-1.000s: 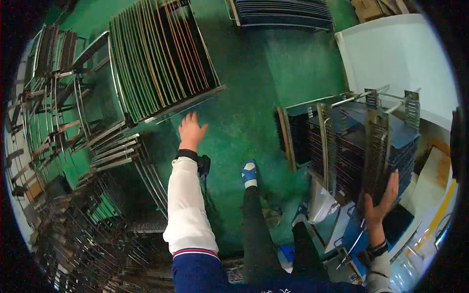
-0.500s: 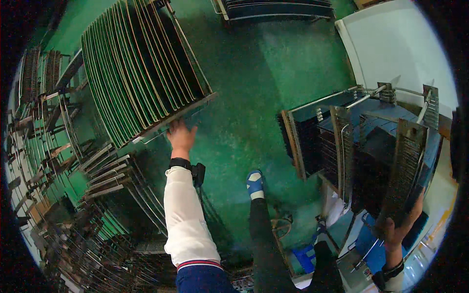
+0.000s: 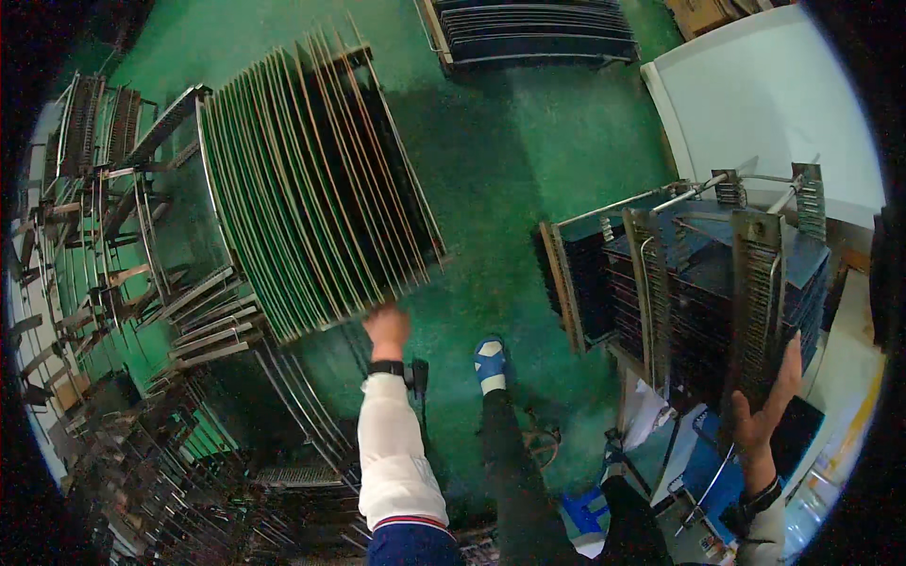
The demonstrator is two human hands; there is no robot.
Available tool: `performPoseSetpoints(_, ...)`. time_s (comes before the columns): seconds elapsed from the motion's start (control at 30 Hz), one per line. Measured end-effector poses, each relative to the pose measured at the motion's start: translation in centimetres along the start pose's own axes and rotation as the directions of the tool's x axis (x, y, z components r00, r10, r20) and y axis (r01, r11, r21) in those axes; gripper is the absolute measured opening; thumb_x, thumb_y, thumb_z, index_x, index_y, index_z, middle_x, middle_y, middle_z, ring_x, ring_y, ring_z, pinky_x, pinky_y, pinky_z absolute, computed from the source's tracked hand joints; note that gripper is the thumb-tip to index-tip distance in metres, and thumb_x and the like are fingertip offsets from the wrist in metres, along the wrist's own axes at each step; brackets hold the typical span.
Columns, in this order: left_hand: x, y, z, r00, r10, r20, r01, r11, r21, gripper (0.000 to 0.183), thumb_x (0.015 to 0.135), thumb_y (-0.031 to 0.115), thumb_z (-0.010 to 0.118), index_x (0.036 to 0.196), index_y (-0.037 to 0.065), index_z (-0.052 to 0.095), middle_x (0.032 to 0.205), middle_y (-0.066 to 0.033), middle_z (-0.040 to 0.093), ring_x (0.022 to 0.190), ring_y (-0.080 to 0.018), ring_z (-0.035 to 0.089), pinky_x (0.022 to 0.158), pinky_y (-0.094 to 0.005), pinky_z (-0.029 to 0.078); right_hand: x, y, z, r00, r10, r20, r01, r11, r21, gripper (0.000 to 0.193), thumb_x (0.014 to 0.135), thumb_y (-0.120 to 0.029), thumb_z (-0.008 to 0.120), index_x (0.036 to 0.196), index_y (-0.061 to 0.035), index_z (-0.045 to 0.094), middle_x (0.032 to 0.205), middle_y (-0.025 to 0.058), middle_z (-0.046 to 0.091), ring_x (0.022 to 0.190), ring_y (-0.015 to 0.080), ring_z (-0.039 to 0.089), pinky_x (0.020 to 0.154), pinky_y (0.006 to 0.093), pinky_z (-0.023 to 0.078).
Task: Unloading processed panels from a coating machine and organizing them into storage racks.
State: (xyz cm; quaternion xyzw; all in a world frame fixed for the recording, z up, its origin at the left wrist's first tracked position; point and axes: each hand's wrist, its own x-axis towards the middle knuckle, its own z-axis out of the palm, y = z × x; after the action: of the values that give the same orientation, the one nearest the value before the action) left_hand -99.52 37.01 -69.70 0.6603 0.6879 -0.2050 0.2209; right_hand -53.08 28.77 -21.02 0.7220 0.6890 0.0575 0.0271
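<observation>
My left hand point(image 3: 387, 330) is closed at the near lower edge of a rack of thin upright panels point(image 3: 316, 189), green-sided with pale edges; its blurred fingertips are partly hidden there. Off to the right, my right hand point(image 3: 763, 415) has its fingers stretched and the thumb apart. It lies beside a slotted metal post point(image 3: 758, 292) of a second rack, which holds a stack of dark flat panels point(image 3: 694, 250). I cannot tell whether the palm presses on that rack.
Empty-looking slotted metal frames point(image 3: 104, 236) crowd the left side. Another rack of dark panels point(image 3: 538, 28) stands at the far end. A white board point(image 3: 764, 104) is at the far right, and a blue stool-like object point(image 3: 587, 514) sits near my legs on the green floor point(image 3: 472, 189).
The rack of green-sided panels has shifted right and nearer, and my left hand has moved the same way with it. My right hand stays by the other rack, shifted slightly in view.
</observation>
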Motion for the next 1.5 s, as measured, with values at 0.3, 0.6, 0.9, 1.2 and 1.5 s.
performPoseSetpoints(0.3,-19.3,-3.7,12.8,0.890,0.102,0.445,-0.036,0.987,-0.155,0.037,0.084,0.040,0.057,0.114,0.019,0.063,0.114,-0.0105,0.062,0.106,-0.0349,0.057,0.088,-0.0563,0.043,-0.3,-0.3,-0.4,1.000,0.020,0.002,-0.020,0.998,-0.055,0.085,0.085,-0.055,0.052,0.141,0.0046,0.028,0.144,0.0281,0.028,0.133,0.0423,0.029,0.109,0.0487,0.020)
performPoseSetpoints(0.6,-36.2,-7.0,24.4,0.819,0.050,0.571,0.111,0.963,-0.245,0.057,0.092,0.046,0.039,0.135,0.010,0.045,0.141,-0.0153,0.041,0.132,-0.0327,0.036,0.110,-0.0537,0.017,-0.6,0.1,-0.4,0.998,-0.052,-0.028,0.051,0.997,-0.062,0.086,0.085,-0.054,0.052,0.142,0.0050,0.026,0.147,0.0235,0.028,0.134,0.0370,0.029,0.110,0.0446,0.019)
performPoseSetpoints(0.9,-44.6,-6.3,14.4,0.705,0.121,0.699,-0.090,0.993,-0.081,0.052,0.083,0.038,0.052,0.129,0.015,0.052,0.132,-0.0109,0.052,0.122,-0.0316,0.047,0.099,-0.0575,0.032,-1.2,-0.3,-0.7,0.991,-0.107,-0.076,0.102,0.992,-0.071,0.084,0.082,-0.048,0.060,0.140,0.0043,0.030,0.144,0.0244,0.032,0.132,0.0388,0.032,0.110,0.0439,0.022)
performPoseSetpoints(1.2,-52.1,-4.1,8.5,0.679,0.347,0.647,0.050,0.857,-0.513,0.054,0.077,0.040,0.059,0.122,0.010,0.057,0.113,-0.0198,0.062,0.106,-0.0364,0.058,0.090,-0.0434,0.046,-0.9,-0.6,-3.3,0.996,0.046,-0.081,-0.045,0.999,0.015,0.089,0.075,-0.044,0.067,0.145,-0.0073,0.026,0.149,0.0123,0.027,0.133,0.0324,0.028,0.106,0.0460,0.023)
performPoseSetpoints(1.5,-44.0,4.9,-9.9,0.807,0.374,0.456,0.080,0.696,-0.713,0.049,0.081,0.029,0.063,0.121,0.002,0.057,0.108,-0.0174,0.066,0.100,-0.0301,0.063,0.086,-0.0366,0.049,-2.9,2.3,-6.6,1.000,0.005,0.023,-0.010,0.970,0.245,0.080,0.074,-0.044,0.068,0.138,-0.0087,0.037,0.143,0.0160,0.035,0.129,0.0361,0.034,0.105,0.0491,0.026)
